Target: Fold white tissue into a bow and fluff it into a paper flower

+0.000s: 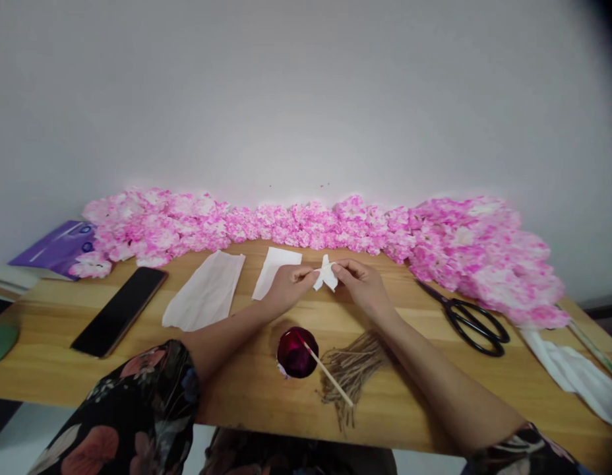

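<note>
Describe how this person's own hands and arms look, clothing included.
The left hand and right hand are ungloved, with no watch or bracelet visible. Forearms are uncovered; the left sleeve and right sleeve are black with a floral print, its larger blooms on the left sleeve reddish-pink.

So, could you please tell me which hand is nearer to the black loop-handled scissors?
The right hand, a short way left of the scissors; the left hand is farther left, beyond the small white petal-shaped piece.
</note>
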`<state>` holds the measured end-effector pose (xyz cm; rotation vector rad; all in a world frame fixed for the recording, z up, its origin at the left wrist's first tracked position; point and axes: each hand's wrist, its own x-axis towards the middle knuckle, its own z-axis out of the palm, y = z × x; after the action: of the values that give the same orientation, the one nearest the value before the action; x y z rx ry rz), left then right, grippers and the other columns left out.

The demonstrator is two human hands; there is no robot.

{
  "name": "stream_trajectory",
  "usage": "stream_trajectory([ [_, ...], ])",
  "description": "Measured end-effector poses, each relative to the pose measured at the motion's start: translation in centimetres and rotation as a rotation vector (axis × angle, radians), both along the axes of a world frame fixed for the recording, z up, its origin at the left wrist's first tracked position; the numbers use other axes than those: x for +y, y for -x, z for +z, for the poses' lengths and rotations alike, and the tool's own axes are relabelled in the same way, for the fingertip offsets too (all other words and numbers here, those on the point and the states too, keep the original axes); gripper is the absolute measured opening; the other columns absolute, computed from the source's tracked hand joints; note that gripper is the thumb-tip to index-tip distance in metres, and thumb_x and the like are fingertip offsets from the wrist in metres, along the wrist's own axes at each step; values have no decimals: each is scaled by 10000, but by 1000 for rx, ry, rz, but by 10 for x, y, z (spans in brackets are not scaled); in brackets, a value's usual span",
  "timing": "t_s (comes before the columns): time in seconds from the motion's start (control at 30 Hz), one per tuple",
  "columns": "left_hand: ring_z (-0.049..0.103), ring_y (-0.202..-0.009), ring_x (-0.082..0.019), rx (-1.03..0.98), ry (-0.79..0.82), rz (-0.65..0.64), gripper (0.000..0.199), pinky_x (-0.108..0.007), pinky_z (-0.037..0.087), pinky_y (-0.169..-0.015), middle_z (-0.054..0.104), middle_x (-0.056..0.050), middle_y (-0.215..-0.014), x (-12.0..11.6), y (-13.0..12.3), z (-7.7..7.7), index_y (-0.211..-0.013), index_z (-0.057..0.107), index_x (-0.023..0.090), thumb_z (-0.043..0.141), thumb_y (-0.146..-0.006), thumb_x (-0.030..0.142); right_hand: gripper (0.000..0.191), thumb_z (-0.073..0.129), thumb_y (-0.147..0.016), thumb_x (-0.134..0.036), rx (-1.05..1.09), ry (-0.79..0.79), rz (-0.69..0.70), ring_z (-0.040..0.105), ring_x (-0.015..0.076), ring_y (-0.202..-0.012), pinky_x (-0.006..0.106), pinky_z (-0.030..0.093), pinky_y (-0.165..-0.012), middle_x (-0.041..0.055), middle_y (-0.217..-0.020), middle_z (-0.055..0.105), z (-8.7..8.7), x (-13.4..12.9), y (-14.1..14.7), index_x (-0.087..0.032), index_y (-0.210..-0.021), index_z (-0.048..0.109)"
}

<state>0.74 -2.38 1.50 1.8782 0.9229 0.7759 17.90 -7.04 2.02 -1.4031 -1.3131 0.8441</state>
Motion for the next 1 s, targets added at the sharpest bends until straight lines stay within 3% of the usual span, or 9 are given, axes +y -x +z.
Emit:
stream_trajectory([
  [0.1,399,-588,-99,24,11,10,366,-229,272,-554,457,27,-580,1,0,1,-632,552,144,459,-870,407,299,598,-787,-455,74,32,-10,586,166,-617,286,466,-607,26,-712,682,0,2,0,-174,-810,698],
  [0.23,443,-590,-95,135,-155,66,306,-226,285,-565,544,29,-627,-2,0,8,-701,575,157,558,-823,438,233,585,-811,-385,-138,-101,-20,640,196,-728,297,488,-670,39,-817,723,1,-2,3,-199,-836,723],
  [0.37,423,-543,-89,193,-229,107,311,-232,266,-544,506,40,-567,-3,0,7,-664,552,167,530,-848,417,220,559,-849,-353,-307,-201,19,656,214,-786,319,496,-713,59,-893,734,0,-6,6,-219,-885,730],
  [0.43,446,-552,-89,116,-160,83,293,-223,296,-548,528,35,-586,-2,-1,4,-676,558,165,506,-864,384,224,554,-850,-354,-289,-184,19,653,208,-777,314,496,-703,57,-886,733,-1,-5,6,-214,-886,726],
  [0.6,549,-588,-103,-247,198,39,295,-222,433,-610,607,7,-636,5,-4,-4,-715,561,148,555,-831,418,226,571,-798,-375,-91,-33,-26,606,167,-635,270,461,-596,23,-732,697,-1,0,3,-181,-777,686],
  [0.7,560,-581,-106,-310,273,54,324,-230,457,-612,611,-2,-624,9,-4,-5,-712,572,138,581,-809,447,219,569,-789,-376,-59,-25,-24,602,162,-633,268,463,-594,22,-747,695,1,1,2,-179,-772,664],
  [0.83,569,-624,-108,-235,170,29,289,-223,446,-631,634,-6,-674,6,-3,-4,-741,608,137,560,-833,407,223,576,-817,-362,-226,-120,-9,629,176,-719,286,482,-661,44,-866,713,6,-3,3,-189,-911,680],
  [0.93,558,-661,-112,-98,-3,1,275,-216,414,-634,650,-5,-697,0,-2,-1,-726,637,146,538,-856,368,195,584,-828,-355,-393,-224,-5,623,190,-743,305,476,-703,53,-851,708,8,-6,3,-202,-875,694],
  [1.0,555,-657,-113,-56,-39,-5,277,-218,401,-626,656,-3,-688,-2,-1,1,-724,649,150,524,-866,352,198,576,-831,-358,-353,-212,-32,616,189,-713,303,473,-680,48,-799,701,6,-5,2,-201,-832,696],
])
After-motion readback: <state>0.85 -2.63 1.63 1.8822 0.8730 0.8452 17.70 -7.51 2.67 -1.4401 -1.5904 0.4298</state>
